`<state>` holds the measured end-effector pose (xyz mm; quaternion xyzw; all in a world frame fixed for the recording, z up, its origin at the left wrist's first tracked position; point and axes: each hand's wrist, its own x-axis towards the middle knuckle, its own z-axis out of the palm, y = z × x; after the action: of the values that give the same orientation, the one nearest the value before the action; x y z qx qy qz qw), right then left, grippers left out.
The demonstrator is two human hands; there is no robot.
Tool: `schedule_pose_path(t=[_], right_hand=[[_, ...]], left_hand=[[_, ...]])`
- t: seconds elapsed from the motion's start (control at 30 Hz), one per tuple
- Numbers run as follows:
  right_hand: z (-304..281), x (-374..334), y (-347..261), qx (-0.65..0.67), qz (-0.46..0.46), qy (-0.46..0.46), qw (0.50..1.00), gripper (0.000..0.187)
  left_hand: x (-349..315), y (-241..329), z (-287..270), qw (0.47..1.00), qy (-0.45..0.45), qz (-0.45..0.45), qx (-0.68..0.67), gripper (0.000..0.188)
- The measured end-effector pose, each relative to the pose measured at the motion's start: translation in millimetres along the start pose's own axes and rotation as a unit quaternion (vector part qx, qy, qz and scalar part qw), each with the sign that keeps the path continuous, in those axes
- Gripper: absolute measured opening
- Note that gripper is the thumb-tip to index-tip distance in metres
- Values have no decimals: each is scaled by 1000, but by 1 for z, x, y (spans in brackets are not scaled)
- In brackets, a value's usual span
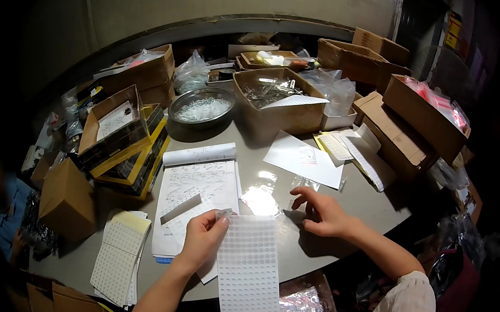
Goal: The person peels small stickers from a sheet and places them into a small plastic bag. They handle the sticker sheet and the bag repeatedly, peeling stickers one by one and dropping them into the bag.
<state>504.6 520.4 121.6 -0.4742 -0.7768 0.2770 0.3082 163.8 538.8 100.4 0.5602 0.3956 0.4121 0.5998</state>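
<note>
My left hand point(205, 236) pinches the upper left corner of a white sticker sheet point(248, 270) covered in rows of small round labels. The sheet hangs over the table's near edge. My right hand point(324, 214) hovers above the table with fingers bent and apart, and nothing shows in it. Close to its fingertips lies a small clear plastic bag point(305, 184). Under and beside my left hand is a pad of printed papers point(196, 178) with its top page rolled back. A folded paper strip point(180, 208) rests on the pad.
More label sheets point(122, 255) are stacked at the left. A metal bowl point(200, 128) of small clear pieces and a carton point(283, 123) of metal parts stand behind. White paper point(289, 157) lies right of centre. Cartons point(425, 119) crowd both sides; a bag-filled box point(301, 311) sits below the edge.
</note>
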Motion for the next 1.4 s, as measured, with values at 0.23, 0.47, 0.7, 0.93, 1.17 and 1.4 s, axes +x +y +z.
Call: schedule_pose_path(t=[0.23,0.47,0.7,0.93,1.17,1.4], right_hand=[[-5,19,39,98,160,-1,982,16],[9,32,63,179,148,52,971,17],[34,23,26,-176,5,67,982,17],[-1,-36,28,89,-45,-67,993,9],[3,-46,32,261,-4,-64,963,5],[31,-35,35,46,-27,70,996,15]], left_hand=[[6,-12,-5,1000,-19,1,12,24],[5,-12,-3,999,-25,2,20,24],[3,-5,1,999,-8,21,31,24],[-6,11,2,989,-137,17,50,23],[-17,18,63,867,-277,253,329,19],[-48,-9,100,837,-223,269,422,15]])
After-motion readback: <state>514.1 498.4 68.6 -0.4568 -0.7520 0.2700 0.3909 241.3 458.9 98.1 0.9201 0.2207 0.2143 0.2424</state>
